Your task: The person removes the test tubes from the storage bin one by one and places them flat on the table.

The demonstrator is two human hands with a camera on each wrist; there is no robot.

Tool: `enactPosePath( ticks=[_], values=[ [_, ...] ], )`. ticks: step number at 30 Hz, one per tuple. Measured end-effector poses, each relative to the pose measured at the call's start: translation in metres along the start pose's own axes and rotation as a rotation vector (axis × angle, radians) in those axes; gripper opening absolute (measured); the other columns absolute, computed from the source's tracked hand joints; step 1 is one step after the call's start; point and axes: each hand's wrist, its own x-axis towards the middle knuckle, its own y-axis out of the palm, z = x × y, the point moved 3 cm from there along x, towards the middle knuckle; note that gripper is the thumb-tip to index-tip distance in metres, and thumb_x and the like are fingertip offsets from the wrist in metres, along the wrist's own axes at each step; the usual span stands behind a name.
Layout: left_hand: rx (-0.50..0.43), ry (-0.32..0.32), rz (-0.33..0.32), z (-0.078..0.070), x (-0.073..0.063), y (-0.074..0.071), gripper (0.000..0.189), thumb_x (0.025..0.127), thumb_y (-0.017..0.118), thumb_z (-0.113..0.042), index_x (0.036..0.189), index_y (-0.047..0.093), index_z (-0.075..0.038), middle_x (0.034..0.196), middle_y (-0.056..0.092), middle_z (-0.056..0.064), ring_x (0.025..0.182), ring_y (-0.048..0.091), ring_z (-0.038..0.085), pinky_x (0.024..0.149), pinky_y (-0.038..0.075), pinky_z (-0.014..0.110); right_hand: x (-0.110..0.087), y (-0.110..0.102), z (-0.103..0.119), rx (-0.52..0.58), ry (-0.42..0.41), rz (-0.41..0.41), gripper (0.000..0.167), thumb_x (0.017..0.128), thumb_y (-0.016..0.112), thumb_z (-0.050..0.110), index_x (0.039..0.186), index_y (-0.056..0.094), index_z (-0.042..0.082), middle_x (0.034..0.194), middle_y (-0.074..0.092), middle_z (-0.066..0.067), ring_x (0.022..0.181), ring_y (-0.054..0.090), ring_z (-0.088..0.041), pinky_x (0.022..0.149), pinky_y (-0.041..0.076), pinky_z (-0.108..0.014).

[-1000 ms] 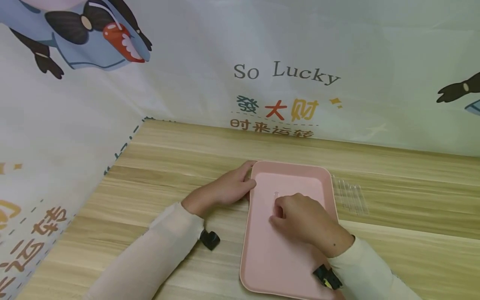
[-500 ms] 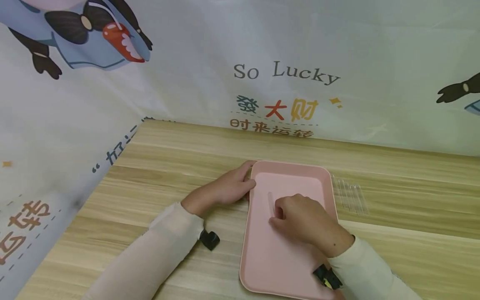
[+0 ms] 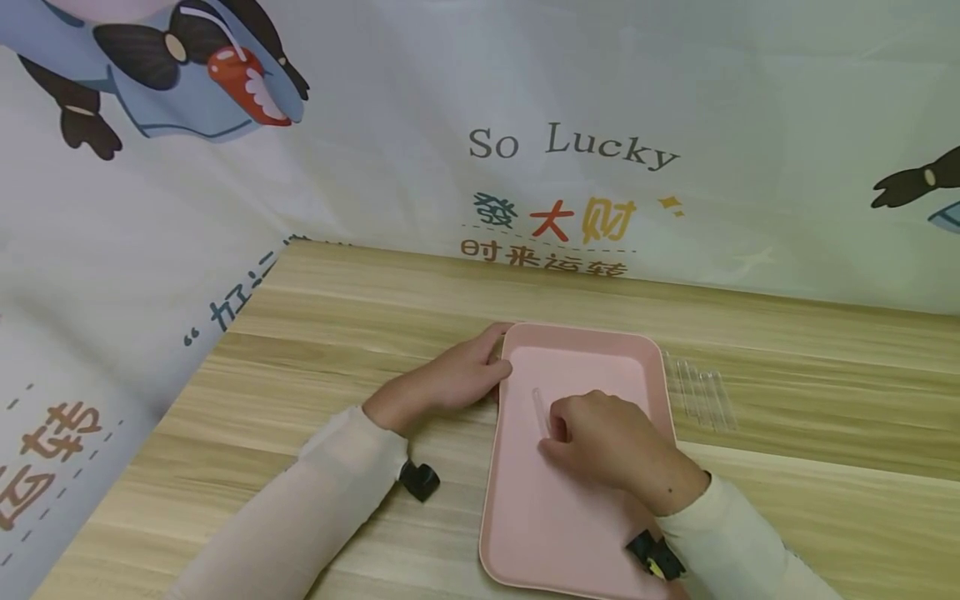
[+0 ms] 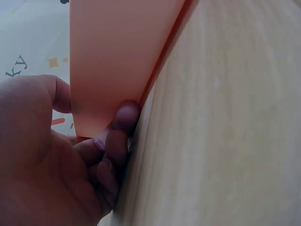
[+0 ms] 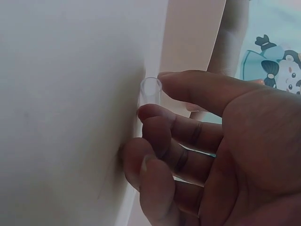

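Note:
A pink rectangular tray point(image 3: 525, 500) lies lengthwise on the wooden table. My left hand point(image 3: 468, 371) grips its far left edge, thumb over the rim; in the left wrist view the curled fingers point(image 4: 117, 146) bear against the outer wall near the tabletop. Over the tray floor, my right hand point(image 3: 611, 433) pinches a small clear tube point(image 3: 539, 410) between thumb and forefinger. The tube leans to the left, and its far end sticks out past the fingers. In the right wrist view the tube's round open end point(image 5: 150, 87) shows at the thumb tip.
Several more clear tubes point(image 3: 703, 396) lie side by side just right of the tray. A printed curtain point(image 3: 375, 150) hangs behind the table and along its left side. Black wrist cameras point(image 3: 420, 480) sit on both sleeves.
The tube's far end has swung left at the right fingertips, from nearly straight to tilted. Both hands and the tray stay in place. The curtain at left has shifted.

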Motion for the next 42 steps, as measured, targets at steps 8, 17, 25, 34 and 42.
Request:
enactPosePath(
  ticks=[8,17,25,34,42],
  values=[
    [-0.006,0.001,0.000,-0.0018,-0.0006,-0.0004,0.056,0.098,0.043,-0.019,0.153,0.031,-0.020,0.082,0.073,0.001,0.076,0.065,0.010,0.079,0.047,0.028,-0.0008,-0.0001,-0.0002,-0.020,-0.016,-0.001,0.033,0.086,0.073,0.026,0.063,0.051,0.020,0.061,0.051,0.007,0.060,0.049,-0.012,0.056,0.038,-0.029],
    [0.005,0.000,0.000,-0.0024,-0.0006,-0.0005,0.056,0.098,0.043,-0.019,0.153,0.031,-0.019,0.082,0.073,0.000,0.077,0.065,0.009,0.082,0.047,0.028,-0.0013,-0.0005,-0.0003,-0.024,-0.019,0.021,0.033,0.086,0.073,0.026,0.063,0.050,0.019,0.061,0.049,0.006,0.061,0.047,-0.013,0.056,0.036,-0.029],
    [0.020,-0.004,-0.008,-0.0034,-0.0002,-0.0007,0.056,0.098,0.043,-0.020,0.153,0.031,-0.020,0.081,0.072,-0.001,0.079,0.065,0.010,0.086,0.047,0.030,-0.0019,-0.0016,-0.0005,-0.038,-0.041,0.019,0.033,0.084,0.072,0.024,0.062,0.049,0.019,0.060,0.047,0.006,0.060,0.047,-0.012,0.055,0.035,-0.029],
    [0.024,-0.001,-0.015,-0.0043,-0.0003,-0.0007,0.056,0.097,0.043,-0.020,0.152,0.032,-0.021,0.081,0.072,-0.001,0.079,0.065,0.010,0.086,0.047,0.031,-0.0030,-0.0050,0.0008,-0.050,-0.037,-0.001,0.028,0.083,0.068,0.021,0.062,0.050,0.019,0.060,0.049,0.006,0.058,0.047,-0.012,0.053,0.036,-0.029],
    [0.043,-0.002,-0.022,-0.0035,-0.0003,-0.0005,0.057,0.097,0.043,-0.021,0.153,0.031,-0.020,0.082,0.072,-0.002,0.083,0.065,0.011,0.090,0.047,0.033,-0.0048,-0.0095,0.0023,-0.037,-0.037,-0.038,0.025,0.085,0.066,0.023,0.064,0.052,0.020,0.060,0.052,0.007,0.057,0.049,-0.011,0.052,0.038,-0.029]
  ],
)
